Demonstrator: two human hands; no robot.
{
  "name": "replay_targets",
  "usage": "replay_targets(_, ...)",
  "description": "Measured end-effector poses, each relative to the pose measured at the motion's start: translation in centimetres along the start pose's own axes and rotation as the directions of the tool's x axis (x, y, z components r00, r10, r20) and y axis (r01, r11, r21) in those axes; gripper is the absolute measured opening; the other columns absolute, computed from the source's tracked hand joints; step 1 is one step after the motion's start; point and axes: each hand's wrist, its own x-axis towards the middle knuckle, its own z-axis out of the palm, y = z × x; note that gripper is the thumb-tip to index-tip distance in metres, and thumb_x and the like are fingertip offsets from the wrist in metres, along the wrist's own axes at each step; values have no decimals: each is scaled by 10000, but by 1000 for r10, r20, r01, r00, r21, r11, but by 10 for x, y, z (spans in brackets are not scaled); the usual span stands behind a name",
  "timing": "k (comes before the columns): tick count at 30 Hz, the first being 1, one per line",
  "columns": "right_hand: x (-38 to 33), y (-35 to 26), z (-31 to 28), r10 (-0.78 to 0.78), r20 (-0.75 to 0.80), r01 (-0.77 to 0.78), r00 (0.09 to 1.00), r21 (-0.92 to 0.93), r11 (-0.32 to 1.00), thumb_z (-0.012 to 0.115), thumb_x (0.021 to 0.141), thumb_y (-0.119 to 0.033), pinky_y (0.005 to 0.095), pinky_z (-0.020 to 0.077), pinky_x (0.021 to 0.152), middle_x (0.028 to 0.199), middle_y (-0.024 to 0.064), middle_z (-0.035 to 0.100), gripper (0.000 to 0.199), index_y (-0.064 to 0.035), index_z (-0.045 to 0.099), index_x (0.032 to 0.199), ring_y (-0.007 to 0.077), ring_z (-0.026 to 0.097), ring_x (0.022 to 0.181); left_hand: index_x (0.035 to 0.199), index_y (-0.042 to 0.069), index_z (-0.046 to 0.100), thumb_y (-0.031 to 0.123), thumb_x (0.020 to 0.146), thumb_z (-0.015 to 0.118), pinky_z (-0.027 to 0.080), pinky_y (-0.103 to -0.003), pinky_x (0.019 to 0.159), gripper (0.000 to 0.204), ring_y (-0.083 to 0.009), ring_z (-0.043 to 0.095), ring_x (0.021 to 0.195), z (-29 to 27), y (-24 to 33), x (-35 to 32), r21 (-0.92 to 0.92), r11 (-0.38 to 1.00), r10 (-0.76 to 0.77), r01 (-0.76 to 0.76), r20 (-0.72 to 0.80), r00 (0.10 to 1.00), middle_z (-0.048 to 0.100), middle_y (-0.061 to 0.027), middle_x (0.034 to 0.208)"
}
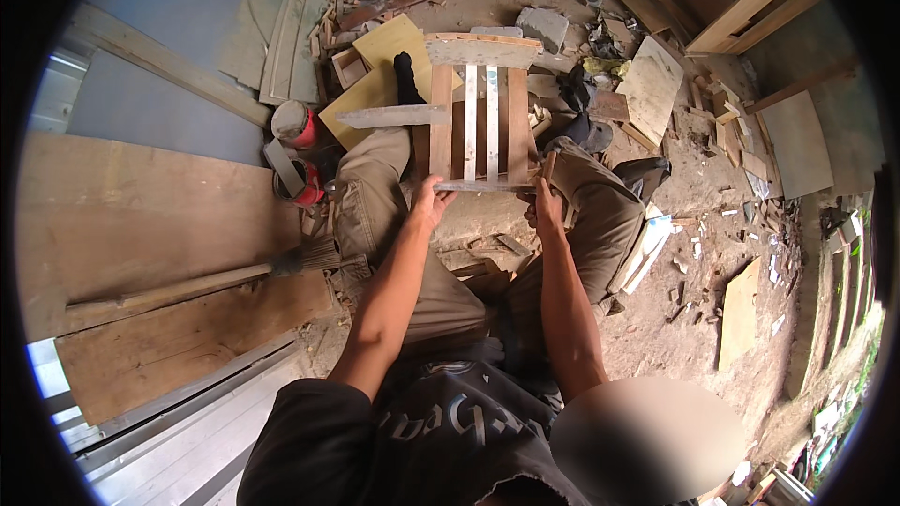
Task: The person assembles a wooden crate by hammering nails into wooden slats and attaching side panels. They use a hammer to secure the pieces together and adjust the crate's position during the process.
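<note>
Between both knees, slatted frame lengthwise away

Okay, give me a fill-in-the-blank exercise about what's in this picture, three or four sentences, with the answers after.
1. The left hand and right hand both hold the near crosspiece of a slatted wooden ____.
2. The frame rests on the person's ____.
3. The two tins beside the person's left leg are coloured ____.
4. A brush with a long wooden handle lies on the person's ____ side.

Missing words: frame; knees; red; left
</note>
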Motion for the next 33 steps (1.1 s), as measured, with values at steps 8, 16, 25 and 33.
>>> replay_targets(8, 1, 1, -10, -107, -9, 107, 994, 3, 994, 594, 925, -356, 302, 244, 384, 575, 4, 369, 319, -67, 494, 835, 123, 370, 433, 1149, -23, 512, 101, 824, 603, 437, -495, 1069, 360, -303, 541, 1146, 4, -9, 4, -79, 997, 16, -7, 111, 994, 564, -145, 1174)
replay_targets(16, 7, 0, -5, -94, 20, 94, 995, 19, 995, 606, 920, -337, 308, 233, 398, 595, -1, 350, 289, -89, 475, 851, 120, 339, 444, 1081, 6, 540, 48, 812, 605, 484, -432, 1011, 280, -268, 582, 1067, -11, -12, 11, -187, 982, -8, 35, 141, 990, 595, -110, 1093)
replay_targets(25, 5, -1, 3, -37, -35, 37, 999, -16, 999, 651, 886, -327, 306, 230, 390, 591, -11, 342, 305, -106, 445, 845, 106, 323, 433, 1082, -3, 533, 40, 806, 609, 488, -445, 1006, 289, -277, 579, 1081, -13, -9, 10, -228, 972, -22, 51, 129, 991, 591, -121, 1105)
replay_targets(33, -9, -3, 17, -45, 51, 51, 998, -124, 991, 632, 899, -324, 301, 242, 380, 584, -5, 356, 310, -38, 515, 917, 114, 337, 421, 1134, -11, 502, 86, 795, 584, 415, -608, 1036, 363, -363, 550, 1139, 4, 31, -10, -94, 994, 67, -56, 115, 991, 577, -180, 1154)
